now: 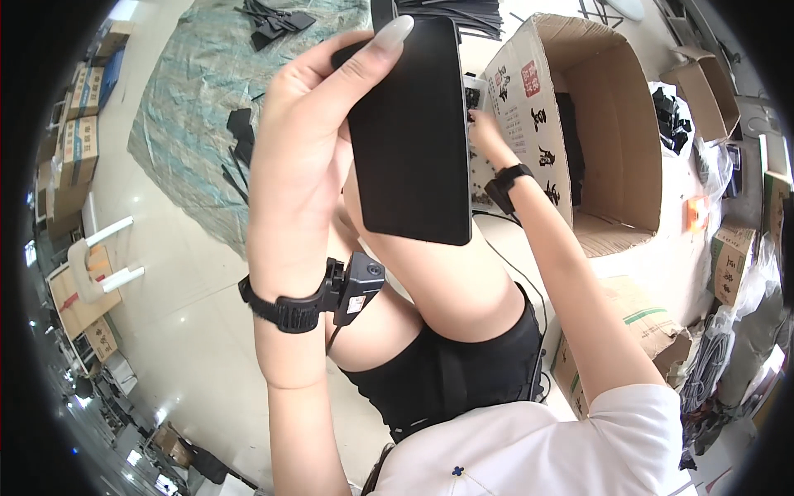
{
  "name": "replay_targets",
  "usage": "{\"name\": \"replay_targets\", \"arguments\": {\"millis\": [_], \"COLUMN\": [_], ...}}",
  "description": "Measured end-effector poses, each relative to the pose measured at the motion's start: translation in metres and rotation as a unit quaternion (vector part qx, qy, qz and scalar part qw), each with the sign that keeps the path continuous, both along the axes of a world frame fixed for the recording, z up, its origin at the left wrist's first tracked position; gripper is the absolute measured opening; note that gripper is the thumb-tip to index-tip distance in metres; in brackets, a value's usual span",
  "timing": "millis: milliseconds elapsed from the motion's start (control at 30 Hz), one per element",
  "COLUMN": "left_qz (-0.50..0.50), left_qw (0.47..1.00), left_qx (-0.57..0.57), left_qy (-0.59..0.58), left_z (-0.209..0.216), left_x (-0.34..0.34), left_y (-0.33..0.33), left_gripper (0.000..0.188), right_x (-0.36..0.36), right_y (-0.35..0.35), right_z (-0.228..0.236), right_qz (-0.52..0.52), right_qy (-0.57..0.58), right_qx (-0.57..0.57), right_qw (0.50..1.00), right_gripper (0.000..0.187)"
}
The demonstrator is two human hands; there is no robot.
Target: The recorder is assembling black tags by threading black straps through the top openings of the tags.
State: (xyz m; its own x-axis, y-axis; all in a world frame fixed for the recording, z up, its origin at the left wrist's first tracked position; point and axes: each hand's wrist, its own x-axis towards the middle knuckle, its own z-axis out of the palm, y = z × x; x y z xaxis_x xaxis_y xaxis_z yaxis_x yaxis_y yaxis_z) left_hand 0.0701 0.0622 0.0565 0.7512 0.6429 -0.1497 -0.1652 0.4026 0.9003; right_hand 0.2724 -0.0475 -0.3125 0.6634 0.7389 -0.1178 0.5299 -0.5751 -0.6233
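The left hand (318,99) grips a flat black panel (418,140) by its upper left edge, raised in front of the person's thighs with its long sides running up and down the view. The thumb lies across the panel's face near the top; the other fingers curl behind it, mostly out of sight.

The right hand (490,139) reaches forward just beyond the panel's right edge, to a light tray (475,82) of small dark parts. Its fingertips are small and partly covered, so one cannot tell whether those fingers hold a part or how far apart they stand.

Each wrist wears a black strap with a boxy device: the left device (361,285) is large in view, the right device (500,190) sits near the side of an open cardboard box (620,140). That box stands to the right of the tray, its mouth turned rightward.

On the left, a green sheet (182,124) covers part of the floor (194,355), with flat black pieces (277,26) lying on it. A bundle of black strips (463,15) lies beyond the panel.
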Motion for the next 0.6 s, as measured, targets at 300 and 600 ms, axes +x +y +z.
{"name": "replay_targets", "arguments": {"millis": [300,600], "left_qz": [-0.034,-0.02], "left_qw": [0.999,0.999], "left_qx": [0.005,0.041], "left_qy": [0.041,-0.022], "left_z": [-0.05,-0.061], "left_x": [0.025,0.05], "left_y": [0.017,0.006], "left_gripper": [0.023,0.02], "right_x": [-0.018,0.034], "right_y": [0.053,0.005], "right_z": [-0.079,-0.038], "right_qz": [-0.099,-0.163], "right_qy": [0.182,0.208], "right_qx": [-0.094,-0.033], "right_qw": [0.974,0.964], "right_gripper": [0.016,0.014]}}
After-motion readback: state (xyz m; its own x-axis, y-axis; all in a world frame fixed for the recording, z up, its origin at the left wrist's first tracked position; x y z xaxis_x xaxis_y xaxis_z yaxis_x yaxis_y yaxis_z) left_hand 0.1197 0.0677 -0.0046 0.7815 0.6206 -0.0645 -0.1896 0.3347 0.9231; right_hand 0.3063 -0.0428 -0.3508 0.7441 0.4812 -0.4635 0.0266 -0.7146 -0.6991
